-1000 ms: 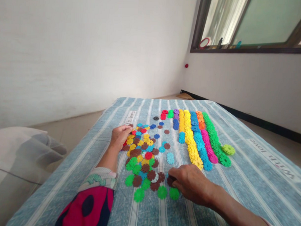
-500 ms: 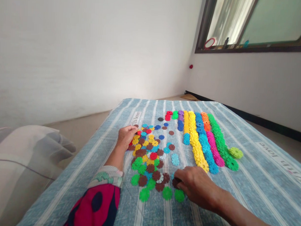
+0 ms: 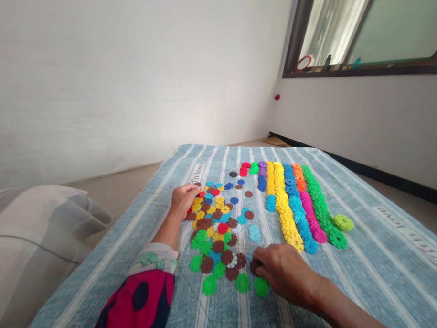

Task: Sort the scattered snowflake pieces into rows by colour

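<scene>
Head view, reading from the left: I see a pale cushion (image 3: pixel 33 234) at the frame edge, beside the striped blue bedsheet (image 3: pixel 362 245) that covers the work surface. My operator's patterned red sleeve (image 3: pixel 142 295) comes up from the bottom. The left hand (image 3: pixel 183 201) lies curled at the far-left edge of the loose pile (image 3: pixel 216 226) of mixed plastic snowflake discs, its fingers bent over yellow and red pieces. I cannot tell whether it actually grips any of them.

The pile spreads across the middle of the sheet, with brown, green, yellow, red and blue discs lying flat and overlapping. At its near right corner sits a brown disc (image 3: pixel 253 266), and the right hand (image 3: pixel 282 271) has thumb and fingertips pinched together on it, palm down, wrist resting low on the sheet. Two green discs (image 3: pixel 242 282) lie just beside those fingers, touching the sheet.

The two hands are well apart, one at each side of the pile.

Further right run the sorted rows, side by side and touching: yellow row (image 3: pixel 283 204), blue row (image 3: pixel 298 205), pink row (image 3: pixel 312 215), green row (image 3: pixel 320 206). A lime disc (image 3: pixel 343 222) lies just beside the green row's near end. Up in the right corner is a dark-framed window (image 3: pixel 369 35).
</scene>
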Demonstrator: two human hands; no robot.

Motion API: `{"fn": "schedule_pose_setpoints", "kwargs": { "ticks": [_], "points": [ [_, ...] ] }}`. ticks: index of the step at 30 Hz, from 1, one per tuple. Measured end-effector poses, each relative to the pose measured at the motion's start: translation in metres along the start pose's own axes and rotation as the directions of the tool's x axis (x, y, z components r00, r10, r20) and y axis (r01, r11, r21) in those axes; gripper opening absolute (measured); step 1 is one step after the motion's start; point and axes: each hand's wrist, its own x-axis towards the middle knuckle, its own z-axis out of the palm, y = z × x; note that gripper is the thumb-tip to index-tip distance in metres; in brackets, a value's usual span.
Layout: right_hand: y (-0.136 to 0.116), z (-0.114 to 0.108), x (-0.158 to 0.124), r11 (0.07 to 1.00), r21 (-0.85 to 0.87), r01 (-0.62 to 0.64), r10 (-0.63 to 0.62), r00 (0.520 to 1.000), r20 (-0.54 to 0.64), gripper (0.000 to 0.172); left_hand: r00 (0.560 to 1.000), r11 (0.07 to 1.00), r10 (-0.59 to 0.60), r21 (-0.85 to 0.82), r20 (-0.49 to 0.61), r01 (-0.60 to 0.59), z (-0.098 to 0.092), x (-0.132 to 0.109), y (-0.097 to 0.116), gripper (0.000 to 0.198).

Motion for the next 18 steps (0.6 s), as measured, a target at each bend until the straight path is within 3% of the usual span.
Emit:
{"fn": "schedule_pose_setpoints", "kwargs": {
  "ticks": [12,18],
  "points": [
    [0.000,0.001,0.000,0.999,-0.032,0.027,-0.028,0.999,-0.024,0.014,1.000,1.000,-0.007,0.004,-0.004,0.007,-0.001,-0.006,0.011,0.028],
    [0.001,0.002,-0.001,0.998,-0.055,0.025,-0.026,0.999,-0.019,0.015,1.000,1.000,0.016,0.019,-0.003,-0.016,0.000,0.001,0.000,0.028]
  ]
}}
